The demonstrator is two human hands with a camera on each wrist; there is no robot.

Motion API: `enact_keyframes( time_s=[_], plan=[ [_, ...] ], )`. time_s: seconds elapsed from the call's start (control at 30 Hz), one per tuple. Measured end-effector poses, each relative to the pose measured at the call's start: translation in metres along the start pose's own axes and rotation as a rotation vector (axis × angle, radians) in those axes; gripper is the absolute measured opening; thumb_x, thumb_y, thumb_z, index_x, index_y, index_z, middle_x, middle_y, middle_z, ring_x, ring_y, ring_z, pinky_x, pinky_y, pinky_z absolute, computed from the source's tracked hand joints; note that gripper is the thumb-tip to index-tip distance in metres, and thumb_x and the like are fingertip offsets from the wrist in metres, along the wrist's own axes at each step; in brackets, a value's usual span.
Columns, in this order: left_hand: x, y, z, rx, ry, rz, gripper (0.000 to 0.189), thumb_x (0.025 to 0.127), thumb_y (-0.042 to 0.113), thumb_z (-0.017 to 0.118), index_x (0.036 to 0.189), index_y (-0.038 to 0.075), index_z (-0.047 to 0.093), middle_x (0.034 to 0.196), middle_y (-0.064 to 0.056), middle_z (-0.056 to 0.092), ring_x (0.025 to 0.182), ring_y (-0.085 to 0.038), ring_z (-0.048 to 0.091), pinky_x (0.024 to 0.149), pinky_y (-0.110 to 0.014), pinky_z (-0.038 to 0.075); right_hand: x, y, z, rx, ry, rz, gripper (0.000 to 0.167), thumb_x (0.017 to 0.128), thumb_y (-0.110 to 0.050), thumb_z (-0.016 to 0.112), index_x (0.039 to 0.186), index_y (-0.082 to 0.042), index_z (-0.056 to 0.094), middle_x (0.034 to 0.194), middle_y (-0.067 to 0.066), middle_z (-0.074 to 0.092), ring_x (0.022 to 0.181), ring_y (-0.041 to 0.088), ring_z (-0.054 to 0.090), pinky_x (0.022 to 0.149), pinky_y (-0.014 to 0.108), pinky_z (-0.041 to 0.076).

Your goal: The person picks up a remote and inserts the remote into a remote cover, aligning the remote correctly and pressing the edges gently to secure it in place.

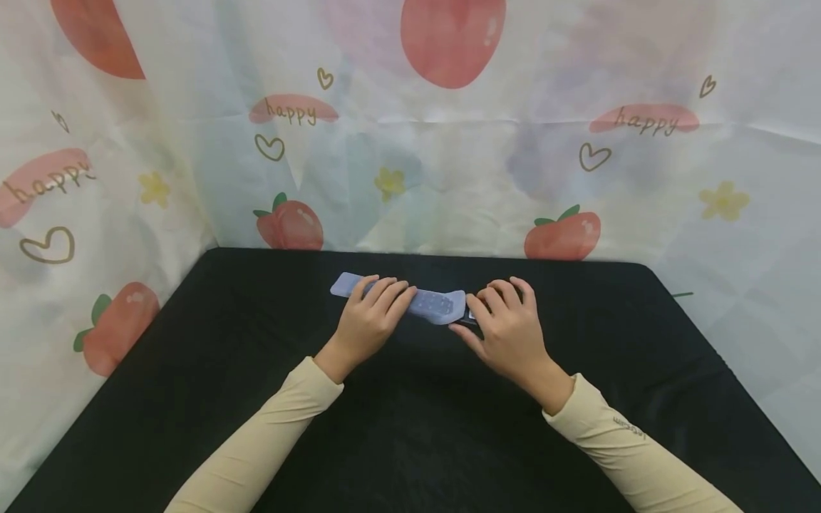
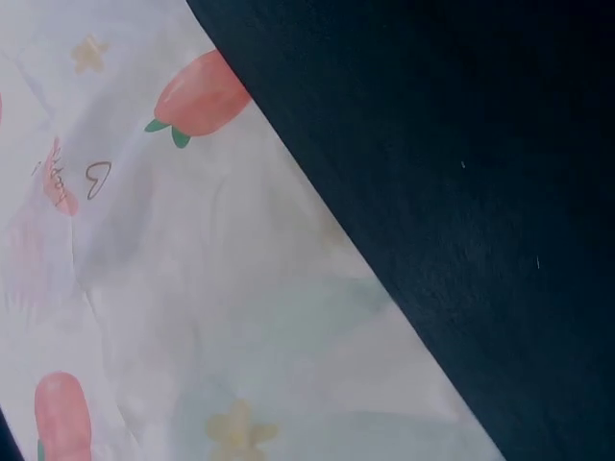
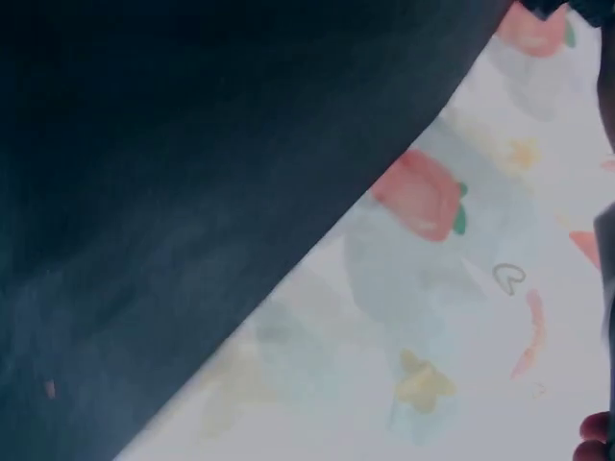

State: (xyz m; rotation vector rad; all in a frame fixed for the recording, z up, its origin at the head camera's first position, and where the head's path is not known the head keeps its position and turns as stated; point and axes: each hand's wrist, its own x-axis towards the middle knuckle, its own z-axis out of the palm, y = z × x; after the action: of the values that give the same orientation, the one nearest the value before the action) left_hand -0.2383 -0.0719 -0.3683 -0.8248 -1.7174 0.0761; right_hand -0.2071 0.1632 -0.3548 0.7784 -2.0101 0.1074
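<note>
A pale blue, translucent remote control cover with raised button shapes is held above the table in the head view. My left hand grips it around the middle, fingers over the top and its left end sticking out past them. From its right end shows a bit of a black remote control, mostly hidden by the cover and my hand. My right hand pinches that black end between thumb and fingers. In the right wrist view only fingertips and a grey sliver show at the right edge.
A black-covered table lies under both hands. Behind it and at the sides hangs a white curtain printed with fruit, hearts and flowers. The left wrist view holds only the tabletop and curtain.
</note>
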Motion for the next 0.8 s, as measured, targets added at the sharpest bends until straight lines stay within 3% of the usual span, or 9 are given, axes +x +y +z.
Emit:
enact_keyframes(
  time_s=[0.17,0.3,0.43,0.6,0.7,0.8],
  plan=[
    [-0.002,-0.003,0.0,0.004,0.059,0.038,0.026,0.099,0.027,0.046,0.104,0.011,0.065,0.089,-0.001,0.066,0.081,-0.016,0.058,0.077,-0.03,0.043,0.001,0.001,-0.002,0.169,0.005,0.125,0.063,0.096,-0.054,0.035,0.082,-0.001,0.065,0.074,0.012,0.063,0.079,0.03,0.057,0.083,0.051,0.039],
    [-0.003,-0.004,-0.001,-0.033,0.036,0.075,0.038,0.091,0.043,0.054,0.112,0.012,0.06,0.09,-0.002,0.061,0.08,-0.018,0.054,0.075,-0.031,0.04,0.003,-0.001,-0.002,0.22,0.007,0.169,0.059,0.096,-0.051,0.036,0.085,0.001,0.061,0.075,0.014,0.063,0.073,0.029,0.059,0.083,0.051,0.041],
    [-0.002,-0.003,-0.002,-0.055,-0.045,0.072,0.043,0.082,0.041,0.067,0.116,0.016,0.057,0.091,-0.003,0.058,0.081,-0.019,0.054,0.076,-0.034,0.041,0.003,0.0,-0.001,0.164,-0.014,0.105,0.055,0.099,-0.045,0.031,0.09,0.001,0.06,0.074,0.013,0.064,0.069,0.027,0.061,0.084,0.052,0.043],
    [0.0,0.0,-0.005,-0.086,-0.132,0.011,0.055,0.073,0.04,0.078,0.12,0.019,0.059,0.096,-0.004,0.061,0.087,-0.021,0.057,0.084,-0.039,0.044,-0.002,0.007,0.001,0.044,-0.106,-0.022,0.061,0.098,-0.051,0.028,0.1,0.002,0.058,0.075,0.014,0.067,0.074,0.028,0.06,0.081,0.051,0.045],
    [0.001,0.0,-0.007,-0.117,-0.191,-0.021,0.061,0.071,0.043,0.079,0.124,0.021,0.058,0.102,-0.004,0.062,0.093,-0.021,0.058,0.092,-0.044,0.043,-0.004,0.011,0.0,-0.028,-0.162,-0.095,0.06,0.089,-0.056,0.049,0.103,0.002,0.057,0.082,0.015,0.066,0.08,0.029,0.06,0.08,0.048,0.046],
    [0.001,-0.001,-0.007,-0.12,-0.257,-0.015,0.065,0.072,0.043,0.079,0.129,0.023,0.055,0.106,-0.004,0.061,0.098,-0.021,0.057,0.098,-0.046,0.04,-0.004,0.013,0.001,-0.094,-0.199,-0.164,0.066,0.073,-0.056,0.071,0.103,0.002,0.058,0.087,0.015,0.063,0.081,0.028,0.059,0.079,0.046,0.047]
  ],
)
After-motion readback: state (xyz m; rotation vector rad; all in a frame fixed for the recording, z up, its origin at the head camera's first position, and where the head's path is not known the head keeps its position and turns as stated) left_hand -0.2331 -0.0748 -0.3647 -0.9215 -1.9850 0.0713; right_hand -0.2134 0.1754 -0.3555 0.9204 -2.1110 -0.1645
